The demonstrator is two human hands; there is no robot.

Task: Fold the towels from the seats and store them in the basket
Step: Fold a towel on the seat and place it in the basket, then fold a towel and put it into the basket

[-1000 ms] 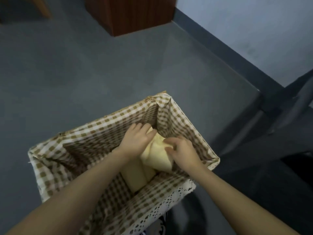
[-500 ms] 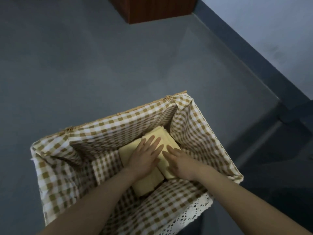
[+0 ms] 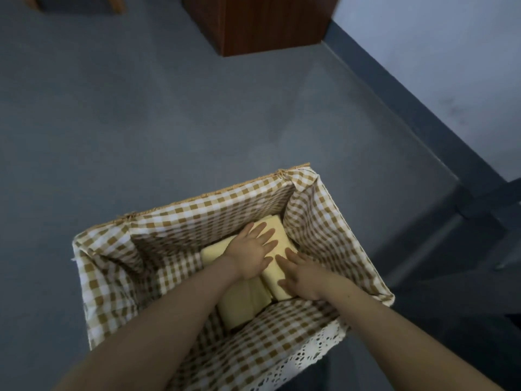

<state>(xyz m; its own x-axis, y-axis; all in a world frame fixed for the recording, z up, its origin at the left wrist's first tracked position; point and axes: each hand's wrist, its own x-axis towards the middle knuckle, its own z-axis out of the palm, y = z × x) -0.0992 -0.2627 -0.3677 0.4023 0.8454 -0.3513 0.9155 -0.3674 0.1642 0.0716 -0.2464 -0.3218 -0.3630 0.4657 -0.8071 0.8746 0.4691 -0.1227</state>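
Yellow towels [image 3: 277, 266] folded, lying in the right half of the basket [image 3: 214, 198] at lower centre, directly under both palms. Long axis from lower left to upper right of the frame, toward the far right corner. Left hand [image 3: 251, 256] flat on top, fingers spread — right hand [image 3: 300, 275] flat too, on the right edge beside the liner [image 3: 318, 221]. Left nearer the stack's middle. Count of towels hard to make out — forearms cover the near ends. Seats out of frame.
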